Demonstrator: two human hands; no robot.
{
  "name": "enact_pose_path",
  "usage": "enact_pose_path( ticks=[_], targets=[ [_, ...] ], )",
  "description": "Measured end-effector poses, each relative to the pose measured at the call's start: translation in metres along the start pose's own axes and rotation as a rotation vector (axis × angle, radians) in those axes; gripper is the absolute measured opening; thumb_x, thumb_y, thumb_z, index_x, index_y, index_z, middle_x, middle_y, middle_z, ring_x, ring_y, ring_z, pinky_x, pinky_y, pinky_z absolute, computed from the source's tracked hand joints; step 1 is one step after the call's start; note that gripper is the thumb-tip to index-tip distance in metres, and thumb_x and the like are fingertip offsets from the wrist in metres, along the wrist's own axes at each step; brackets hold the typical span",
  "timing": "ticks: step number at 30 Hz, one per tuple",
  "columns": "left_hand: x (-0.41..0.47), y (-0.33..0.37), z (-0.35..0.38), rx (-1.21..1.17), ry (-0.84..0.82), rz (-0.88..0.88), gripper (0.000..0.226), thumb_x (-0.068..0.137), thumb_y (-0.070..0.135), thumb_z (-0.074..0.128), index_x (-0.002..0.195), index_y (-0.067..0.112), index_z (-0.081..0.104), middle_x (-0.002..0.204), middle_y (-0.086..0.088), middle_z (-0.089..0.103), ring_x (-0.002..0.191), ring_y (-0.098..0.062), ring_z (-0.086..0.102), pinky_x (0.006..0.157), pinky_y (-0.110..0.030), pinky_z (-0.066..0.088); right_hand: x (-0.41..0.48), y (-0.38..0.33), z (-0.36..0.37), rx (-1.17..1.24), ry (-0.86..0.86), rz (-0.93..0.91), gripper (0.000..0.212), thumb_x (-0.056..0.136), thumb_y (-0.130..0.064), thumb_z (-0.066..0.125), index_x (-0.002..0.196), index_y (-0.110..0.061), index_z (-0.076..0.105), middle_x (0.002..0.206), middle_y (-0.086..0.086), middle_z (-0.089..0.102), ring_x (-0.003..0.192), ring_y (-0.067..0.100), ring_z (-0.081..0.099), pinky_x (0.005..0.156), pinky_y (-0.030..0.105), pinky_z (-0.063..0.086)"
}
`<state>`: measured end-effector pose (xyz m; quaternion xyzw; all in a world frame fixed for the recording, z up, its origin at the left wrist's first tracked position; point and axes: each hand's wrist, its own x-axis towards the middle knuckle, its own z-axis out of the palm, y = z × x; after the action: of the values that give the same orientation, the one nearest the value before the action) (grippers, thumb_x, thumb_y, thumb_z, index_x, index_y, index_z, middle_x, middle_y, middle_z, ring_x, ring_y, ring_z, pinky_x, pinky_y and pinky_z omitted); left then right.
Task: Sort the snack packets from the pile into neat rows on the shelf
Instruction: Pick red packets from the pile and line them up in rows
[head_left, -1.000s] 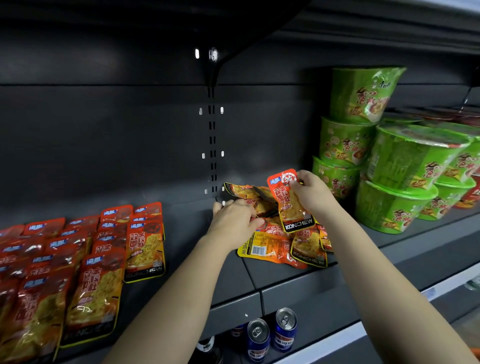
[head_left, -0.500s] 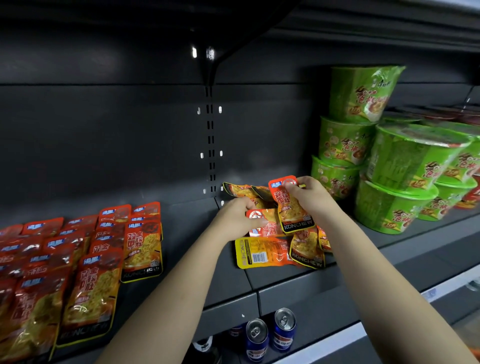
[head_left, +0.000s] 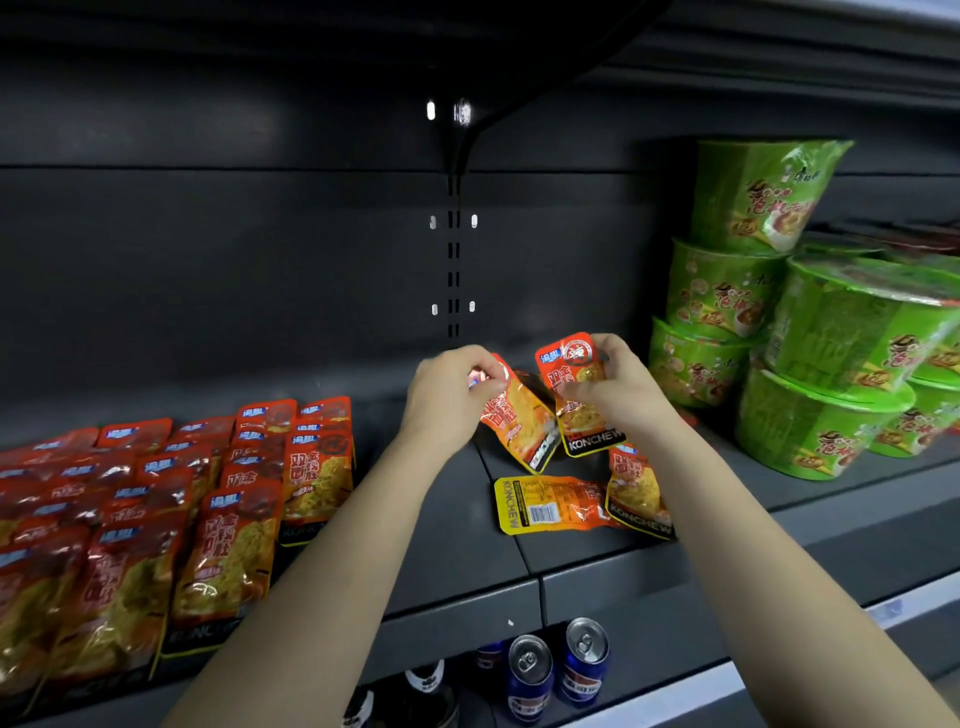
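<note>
My left hand (head_left: 451, 396) pinches the top of an orange-red snack packet (head_left: 522, 426) that hangs tilted above the dark shelf (head_left: 457, 525). Right beside it, my right hand (head_left: 623, 387) holds a second red packet (head_left: 574, 384) upright by its upper edge. Below them lies what is left of the pile: a packet (head_left: 550, 505) turned back side up with its barcode showing, and another packet (head_left: 635, 491) face up under my right wrist. Rows of the same red packets (head_left: 156, 519) cover the shelf on the left.
Stacked green instant-noodle bowls (head_left: 831, 364) fill the shelf's right end, close to my right hand. Bare shelf floor lies between the rows and the pile. On the lower shelf stand blue drink cans (head_left: 556, 670) and dark bottles. The dark back panel rises behind.
My left hand has lifted a packet out of the pile and raised it beside the one in my right hand. My right hand keeps its packet, a little higher.
</note>
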<state>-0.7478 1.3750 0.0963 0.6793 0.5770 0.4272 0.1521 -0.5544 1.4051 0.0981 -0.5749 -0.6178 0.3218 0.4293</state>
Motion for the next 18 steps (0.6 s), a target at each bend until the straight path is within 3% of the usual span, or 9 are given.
enact_pose_path(
  ticks=[4, 7, 12, 18],
  targets=[
    [-0.005, -0.009, -0.016, 0.000, 0.038, 0.029, 0.008, 0.079, 0.024, 0.076, 0.088, 0.022, 0.076, 0.090, 0.011, 0.067, 0.085, -0.007, 0.059, 0.067, -0.014, 0.037, -0.003, -0.006, 0.016, -0.037, -0.014, -0.023, 0.059, 0.076, -0.013, 0.078, 0.125, -0.023, 0.046, 0.115, -0.005, 0.062, 0.104, 0.015, 0.062, 0.092, 0.037, 0.052],
    [-0.010, -0.015, -0.030, 0.002, 0.055, 0.021, 0.025, 0.065, 0.026, 0.087, 0.087, 0.023, 0.074, 0.090, 0.013, 0.061, 0.083, -0.006, 0.057, 0.065, -0.015, 0.038, -0.007, -0.012, 0.030, -0.044, -0.033, -0.036, 0.059, 0.077, -0.013, 0.078, 0.126, -0.023, 0.046, 0.116, -0.005, 0.062, 0.103, 0.014, 0.062, 0.087, 0.033, 0.052],
    [-0.021, -0.025, -0.056, 0.021, 0.082, -0.029, 0.041, 0.062, 0.024, 0.088, 0.094, 0.024, 0.062, 0.102, 0.011, 0.053, 0.092, -0.010, 0.054, 0.071, -0.021, 0.038, -0.015, -0.024, 0.052, -0.037, -0.074, -0.047, 0.055, 0.078, -0.011, 0.076, 0.123, -0.024, 0.047, 0.112, -0.006, 0.063, 0.100, 0.013, 0.063, 0.086, 0.032, 0.053],
    [-0.032, -0.035, -0.090, -0.072, 0.114, -0.117, 0.072, 0.057, 0.016, 0.091, 0.106, 0.026, 0.040, 0.096, 0.007, 0.060, 0.084, -0.013, 0.061, 0.067, -0.024, 0.047, -0.025, -0.040, 0.078, -0.041, -0.111, -0.083, 0.052, 0.078, -0.009, 0.076, 0.120, -0.022, 0.048, 0.109, -0.006, 0.064, 0.099, 0.015, 0.063, 0.090, 0.038, 0.053]
  ],
)
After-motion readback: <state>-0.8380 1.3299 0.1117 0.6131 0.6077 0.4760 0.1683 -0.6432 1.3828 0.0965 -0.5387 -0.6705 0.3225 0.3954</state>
